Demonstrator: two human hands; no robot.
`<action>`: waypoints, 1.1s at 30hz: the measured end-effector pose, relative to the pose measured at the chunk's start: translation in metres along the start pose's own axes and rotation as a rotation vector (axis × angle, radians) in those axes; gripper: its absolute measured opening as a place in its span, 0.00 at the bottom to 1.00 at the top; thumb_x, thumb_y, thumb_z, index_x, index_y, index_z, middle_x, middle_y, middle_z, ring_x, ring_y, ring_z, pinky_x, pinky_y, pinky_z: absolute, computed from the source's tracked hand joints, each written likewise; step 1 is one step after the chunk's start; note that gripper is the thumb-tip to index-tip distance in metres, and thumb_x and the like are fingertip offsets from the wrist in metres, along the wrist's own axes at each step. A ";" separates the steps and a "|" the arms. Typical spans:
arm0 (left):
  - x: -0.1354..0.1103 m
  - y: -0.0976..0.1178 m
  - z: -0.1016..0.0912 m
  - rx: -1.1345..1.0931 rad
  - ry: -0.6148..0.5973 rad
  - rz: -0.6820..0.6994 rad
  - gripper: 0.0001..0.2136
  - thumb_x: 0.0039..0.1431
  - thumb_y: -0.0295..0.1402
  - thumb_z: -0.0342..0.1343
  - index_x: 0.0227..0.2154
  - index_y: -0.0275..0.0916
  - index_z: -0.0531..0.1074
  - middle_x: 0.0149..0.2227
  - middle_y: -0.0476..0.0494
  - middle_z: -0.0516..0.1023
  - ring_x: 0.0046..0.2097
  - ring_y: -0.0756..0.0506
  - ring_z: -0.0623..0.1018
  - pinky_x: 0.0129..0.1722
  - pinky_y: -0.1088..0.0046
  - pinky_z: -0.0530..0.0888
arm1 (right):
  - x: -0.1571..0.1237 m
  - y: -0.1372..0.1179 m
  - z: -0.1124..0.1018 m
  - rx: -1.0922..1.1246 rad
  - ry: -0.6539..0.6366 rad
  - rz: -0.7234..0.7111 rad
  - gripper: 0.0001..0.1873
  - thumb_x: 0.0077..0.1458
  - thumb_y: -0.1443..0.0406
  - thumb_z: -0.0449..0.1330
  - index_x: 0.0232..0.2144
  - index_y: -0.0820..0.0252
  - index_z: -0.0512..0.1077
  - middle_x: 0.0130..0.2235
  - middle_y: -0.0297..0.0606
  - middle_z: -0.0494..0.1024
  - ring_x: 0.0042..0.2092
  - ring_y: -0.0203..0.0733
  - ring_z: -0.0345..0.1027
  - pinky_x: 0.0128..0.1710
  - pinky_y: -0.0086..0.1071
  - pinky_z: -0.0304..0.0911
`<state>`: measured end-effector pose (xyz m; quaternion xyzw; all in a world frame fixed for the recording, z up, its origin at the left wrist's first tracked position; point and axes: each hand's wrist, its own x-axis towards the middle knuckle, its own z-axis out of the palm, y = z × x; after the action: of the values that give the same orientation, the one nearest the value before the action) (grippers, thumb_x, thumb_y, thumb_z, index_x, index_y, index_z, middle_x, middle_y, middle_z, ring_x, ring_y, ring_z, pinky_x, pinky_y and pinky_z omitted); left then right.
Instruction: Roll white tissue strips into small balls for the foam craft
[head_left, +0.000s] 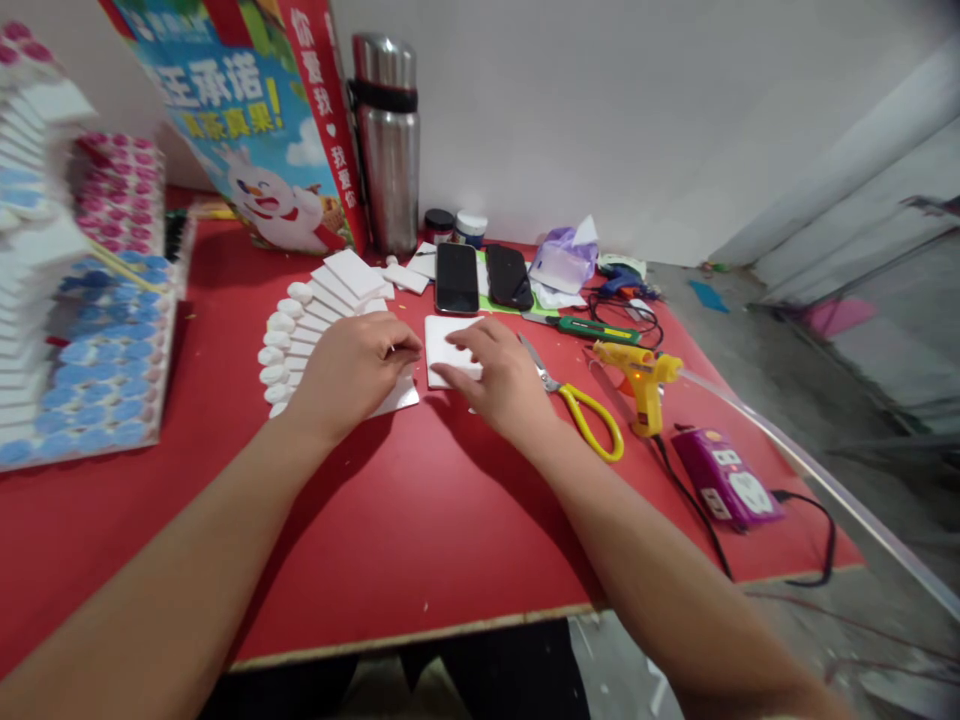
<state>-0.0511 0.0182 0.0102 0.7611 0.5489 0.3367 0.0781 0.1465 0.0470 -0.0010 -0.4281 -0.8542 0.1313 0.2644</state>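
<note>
My left hand [360,360] is closed in a pinch just left of a white square block [444,352]; whatever lies between its fingertips is too small or hidden to make out. Over the right part of that block rests my right hand [502,375], its thumb and fingers apart. Under and beside my left hand, thin white tiles [330,290] fan out in an overlapping row. Round white pieces [277,340] line the row's outer end. Yellow-handled scissors [589,415] lie right of my right hand, near a green utility knife [600,330].
A yellow glue gun [637,375] and a purple box [727,480] with cables stand on the right. Two phones [457,278], a steel thermos [390,150] and a purple tissue pack [566,258] line the back. Blue round pieces [105,370] fill the left beside a printed bag [255,130].
</note>
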 end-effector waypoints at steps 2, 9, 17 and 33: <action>0.000 0.008 0.000 -0.180 0.092 -0.091 0.05 0.58 0.29 0.60 0.30 0.40 0.81 0.31 0.46 0.82 0.33 0.45 0.79 0.35 0.69 0.72 | 0.000 -0.013 0.008 0.105 -0.003 -0.027 0.15 0.60 0.59 0.67 0.46 0.61 0.76 0.45 0.45 0.76 0.44 0.44 0.69 0.42 0.35 0.65; 0.000 0.022 0.005 -0.548 0.116 -0.298 0.01 0.53 0.29 0.65 0.28 0.39 0.81 0.28 0.49 0.81 0.30 0.48 0.78 0.28 0.75 0.73 | 0.002 -0.027 0.012 0.338 -0.011 0.166 0.10 0.54 0.62 0.69 0.33 0.62 0.75 0.32 0.35 0.75 0.33 0.36 0.65 0.34 0.31 0.59; 0.001 0.019 0.010 -0.656 0.183 -0.257 0.02 0.53 0.29 0.67 0.26 0.41 0.80 0.24 0.52 0.78 0.24 0.52 0.74 0.24 0.76 0.70 | 0.001 -0.025 0.001 0.799 -0.191 0.359 0.07 0.53 0.64 0.65 0.34 0.62 0.75 0.28 0.34 0.78 0.26 0.34 0.69 0.26 0.29 0.63; 0.004 0.010 0.004 -0.716 0.740 -0.230 0.06 0.69 0.40 0.56 0.41 0.46 0.72 0.21 0.56 0.68 0.21 0.53 0.66 0.24 0.70 0.61 | 0.014 -0.009 0.030 0.635 -0.114 0.240 0.09 0.50 0.71 0.63 0.36 0.60 0.73 0.34 0.33 0.77 0.35 0.37 0.72 0.38 0.33 0.68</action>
<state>-0.0398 0.0188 0.0135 0.4518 0.4703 0.7386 0.1708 0.1162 0.0529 -0.0171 -0.4137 -0.7277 0.4446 0.3189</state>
